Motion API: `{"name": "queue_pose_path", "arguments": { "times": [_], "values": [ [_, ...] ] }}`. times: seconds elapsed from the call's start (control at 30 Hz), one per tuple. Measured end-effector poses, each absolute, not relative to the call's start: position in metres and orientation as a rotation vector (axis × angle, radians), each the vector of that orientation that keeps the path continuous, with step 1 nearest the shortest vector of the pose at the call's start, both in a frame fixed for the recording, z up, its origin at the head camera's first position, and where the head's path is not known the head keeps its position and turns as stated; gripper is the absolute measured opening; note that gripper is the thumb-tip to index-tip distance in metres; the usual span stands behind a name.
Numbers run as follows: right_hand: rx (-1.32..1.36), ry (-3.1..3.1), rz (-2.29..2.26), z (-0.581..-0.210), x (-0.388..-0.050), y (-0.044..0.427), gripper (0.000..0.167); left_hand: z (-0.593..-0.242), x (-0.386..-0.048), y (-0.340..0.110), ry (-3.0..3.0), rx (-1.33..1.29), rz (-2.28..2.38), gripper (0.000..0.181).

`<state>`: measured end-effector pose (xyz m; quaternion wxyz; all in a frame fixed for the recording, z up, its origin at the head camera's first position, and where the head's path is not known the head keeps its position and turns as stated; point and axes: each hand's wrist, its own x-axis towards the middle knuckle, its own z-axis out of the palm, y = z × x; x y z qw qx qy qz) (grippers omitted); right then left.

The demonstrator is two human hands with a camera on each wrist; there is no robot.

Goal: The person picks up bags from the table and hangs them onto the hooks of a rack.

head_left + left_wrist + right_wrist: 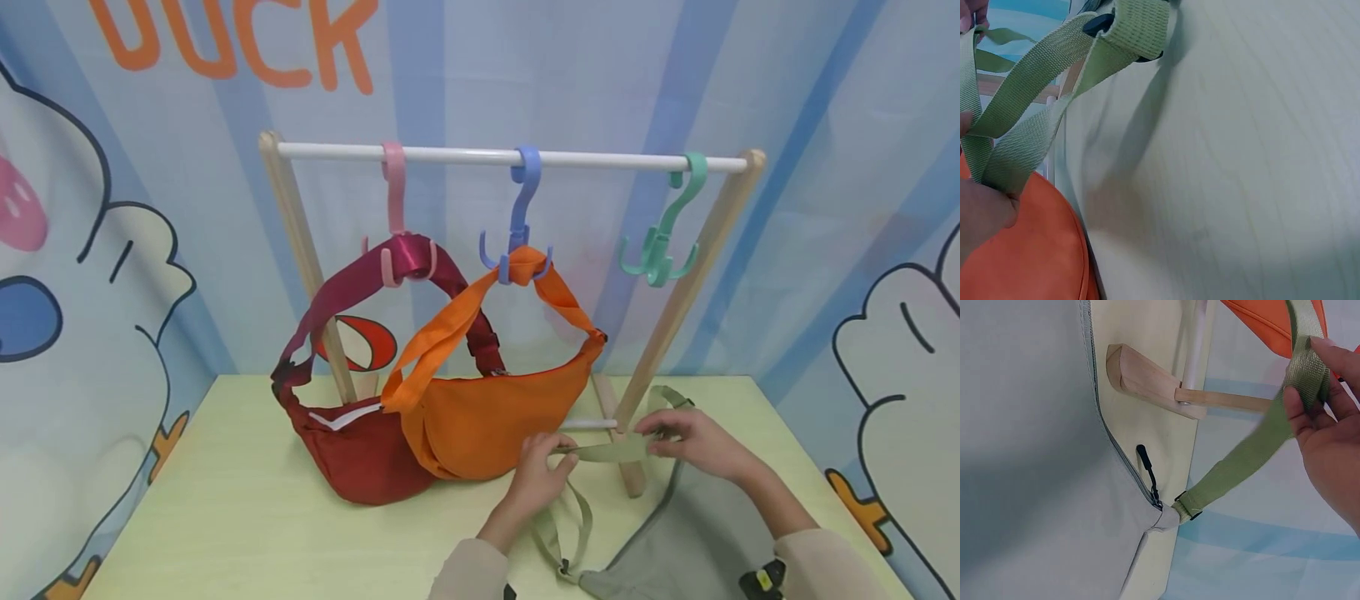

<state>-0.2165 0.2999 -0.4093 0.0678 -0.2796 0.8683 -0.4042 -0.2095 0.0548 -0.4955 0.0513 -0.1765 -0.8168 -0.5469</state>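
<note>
Head view: A gray bag [697, 533] lies on the table [202, 517], right, its green strap [611, 452] pinched by left hand [538, 473] and right hand [701, 442]; beyond, an orange bag [498, 425] and red bag [356, 467] hang from a blue hook [528, 187] and pink hook [396, 200].

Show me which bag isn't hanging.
The grey bag, its strap in the left hand and right hand; the red bag hangs from the pink hook, the orange bag from the blue hook.

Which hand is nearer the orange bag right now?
Left. The left hand pinches the green strap close by the lower right edge of the orange bag; the right hand holds that strap farther right.
</note>
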Motion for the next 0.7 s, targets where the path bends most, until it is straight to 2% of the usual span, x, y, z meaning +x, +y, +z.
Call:
{"name": "queue_pose_path", "arguments": {
  "times": [0.37, 0.7],
  "values": [
    [-0.866, 2.608, -1.219, -0.41, -0.219, 0.302, 0.022, -0.485, -0.212, 0.045, -2.443, -0.587, -1.794, 0.012],
    [-0.775, 2.645, -1.116, -0.415, -0.221, 0.31, 0.022, -0.48, -0.219, 0.038, -2.359, -0.592, -1.918, 0.008]
  ]
}}
